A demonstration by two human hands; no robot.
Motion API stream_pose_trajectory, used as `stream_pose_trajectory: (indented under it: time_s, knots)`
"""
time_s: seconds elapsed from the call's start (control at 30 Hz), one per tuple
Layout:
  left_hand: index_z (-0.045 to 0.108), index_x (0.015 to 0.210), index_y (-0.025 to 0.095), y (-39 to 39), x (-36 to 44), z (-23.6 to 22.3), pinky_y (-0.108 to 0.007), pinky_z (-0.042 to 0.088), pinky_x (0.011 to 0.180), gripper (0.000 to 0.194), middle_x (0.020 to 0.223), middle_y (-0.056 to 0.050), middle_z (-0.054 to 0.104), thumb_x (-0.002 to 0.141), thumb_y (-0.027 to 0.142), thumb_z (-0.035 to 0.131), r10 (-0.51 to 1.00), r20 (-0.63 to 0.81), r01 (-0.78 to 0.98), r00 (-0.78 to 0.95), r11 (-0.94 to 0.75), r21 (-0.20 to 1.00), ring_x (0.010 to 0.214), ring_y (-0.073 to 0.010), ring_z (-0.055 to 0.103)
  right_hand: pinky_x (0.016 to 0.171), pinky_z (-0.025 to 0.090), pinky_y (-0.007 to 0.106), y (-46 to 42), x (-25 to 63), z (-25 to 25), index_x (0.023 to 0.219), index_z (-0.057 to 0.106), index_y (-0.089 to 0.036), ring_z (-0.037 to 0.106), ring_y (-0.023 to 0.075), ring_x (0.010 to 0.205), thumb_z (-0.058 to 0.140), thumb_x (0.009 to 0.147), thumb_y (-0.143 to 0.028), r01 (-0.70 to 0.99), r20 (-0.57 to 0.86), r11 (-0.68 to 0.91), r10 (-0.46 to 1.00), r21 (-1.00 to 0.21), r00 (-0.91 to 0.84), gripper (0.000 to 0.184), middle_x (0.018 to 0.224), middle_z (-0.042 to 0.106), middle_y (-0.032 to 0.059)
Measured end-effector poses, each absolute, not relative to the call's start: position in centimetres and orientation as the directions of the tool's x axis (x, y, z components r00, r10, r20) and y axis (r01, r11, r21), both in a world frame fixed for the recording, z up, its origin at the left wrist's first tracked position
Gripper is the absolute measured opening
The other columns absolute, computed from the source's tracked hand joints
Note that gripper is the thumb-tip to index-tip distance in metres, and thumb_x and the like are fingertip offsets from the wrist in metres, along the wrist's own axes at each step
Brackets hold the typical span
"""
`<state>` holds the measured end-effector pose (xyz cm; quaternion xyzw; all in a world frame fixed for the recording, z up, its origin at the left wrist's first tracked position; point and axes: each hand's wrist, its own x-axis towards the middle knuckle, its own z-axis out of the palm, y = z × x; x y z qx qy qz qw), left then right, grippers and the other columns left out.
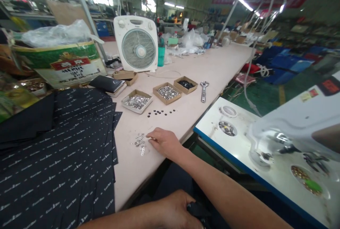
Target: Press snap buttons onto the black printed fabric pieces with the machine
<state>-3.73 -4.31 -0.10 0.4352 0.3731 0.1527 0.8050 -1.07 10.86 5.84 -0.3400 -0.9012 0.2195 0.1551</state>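
Observation:
My right hand (165,144) reaches over the pale tabletop with thumb and forefinger drawn together, beside a loose scatter of small silver snap parts (140,139). Whether a piece sits between those fingertips is too small to see. Low in the view, my left hand (176,210) is closed around a black piece (198,209), partly hidden by the fingers and cut off by the frame's lower edge. Beyond my right hand lie several black snap caps (158,112). Open boxes of silver parts (137,101) (167,92) and black parts (186,84) stand behind them.
A stack of printed black fabric pieces (69,158) covers the left side. A white fan (138,45), a dark notebook (106,84) and a carton (69,62) stand behind. An adjustable wrench (203,92) lies farther right. At right, a white machine (297,126) stands on its blue-edged table (239,151).

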Motion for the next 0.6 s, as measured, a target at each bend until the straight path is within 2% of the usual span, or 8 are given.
stream_pose_trajectory:
  time_s: [0.13,0.23,0.4,0.6]
  knots:
    - [0.060,0.064,0.018,-4.3,-3.8,-1.1,-0.024,0.029,0.050,0.032,0.062,0.006,0.049,0.054,0.039,0.082,0.540,-0.505,0.188,0.673,0.536,0.823,0.055,-0.0087,0.039,0.079,0.045,0.025,13.2,-2.9,5.1,0.113,0.073,-0.026,0.066,0.0159,0.091,0.055,0.096,-0.024,0.542,0.088,0.704,0.643,-0.458,-0.761,0.026,0.105,0.070,0.0029]
    - [0.066,0.070,0.019,-4.1,-3.7,-1.9,-0.024,0.033,0.053,0.035,0.066,0.006,0.052,0.055,0.044,0.083,0.543,-0.483,0.170,0.687,0.526,0.833,0.058,-0.0097,0.043,0.075,0.043,0.025,13.8,-3.4,5.1,0.110,0.075,-0.026,0.065,0.0156,0.087,0.056,0.096,-0.026,0.545,0.058,0.720,0.624,-0.431,-0.779,0.024,0.101,0.069,0.0027]
    - [0.072,0.076,0.019,-3.9,-3.3,-2.4,-0.023,0.040,0.061,0.035,0.070,0.006,0.055,0.056,0.045,0.082,0.572,-0.389,0.107,0.722,0.464,0.879,0.066,-0.0116,0.048,0.073,0.041,0.025,14.2,-4.0,5.0,0.099,0.075,-0.023,0.063,0.0147,0.085,0.059,0.093,-0.025,0.557,0.060,0.706,0.641,-0.438,-0.766,0.017,0.097,0.069,0.0020]
    - [0.074,0.086,0.019,-3.8,-3.3,-2.4,-0.020,0.040,0.061,0.039,0.070,0.006,0.057,0.060,0.048,0.079,0.553,-0.380,0.158,0.741,0.406,0.900,0.068,-0.0112,0.050,0.070,0.039,0.024,13.8,-4.3,4.9,0.094,0.075,-0.023,0.062,0.0138,0.082,0.054,0.093,-0.023,0.594,0.079,0.698,0.672,-0.401,-0.736,0.021,0.095,0.070,0.0017]
